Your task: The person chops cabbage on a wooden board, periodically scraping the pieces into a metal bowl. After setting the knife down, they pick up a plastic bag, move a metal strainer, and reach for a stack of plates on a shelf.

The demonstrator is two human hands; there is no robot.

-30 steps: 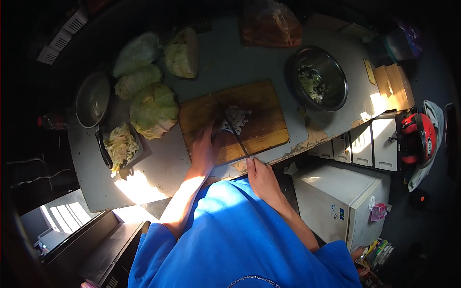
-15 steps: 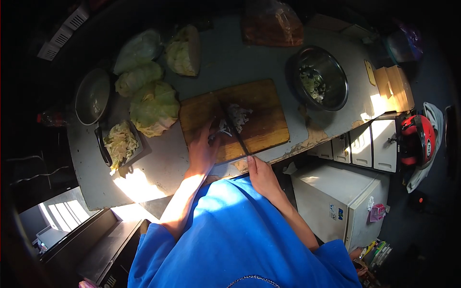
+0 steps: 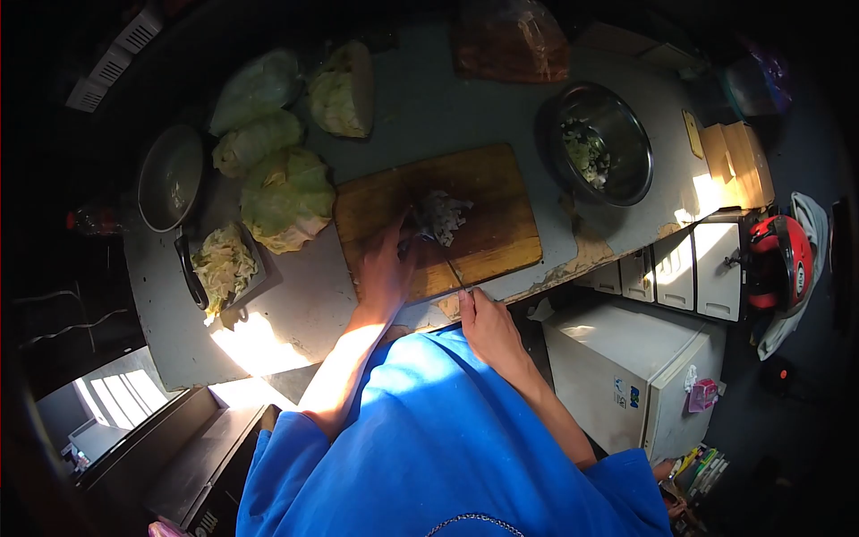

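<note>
While your right hand (image 3: 488, 327) grips the knife (image 3: 445, 257), its blade lies over the chopped cabbage (image 3: 440, 217). Your left hand (image 3: 386, 268) presses flat beside that pile on the cutting board (image 3: 497, 201).

Left hand (image 3: 386, 268) flat, right hand (image 3: 488, 324) clenched

One wooden cutting board (image 3: 488, 192) lies on the table, with one knife (image 3: 438, 251) and one small heap of chopped cabbage (image 3: 441, 216) on it. Four large cabbage pieces sit at the left: (image 3: 257, 89), (image 3: 343, 89), (image 3: 253, 141), (image 3: 286, 199). There are one steel bowl (image 3: 598, 141), one pan (image 3: 170, 179), one tray of shredded cabbage (image 3: 224, 266) and one red helmet (image 3: 780, 258).
</note>
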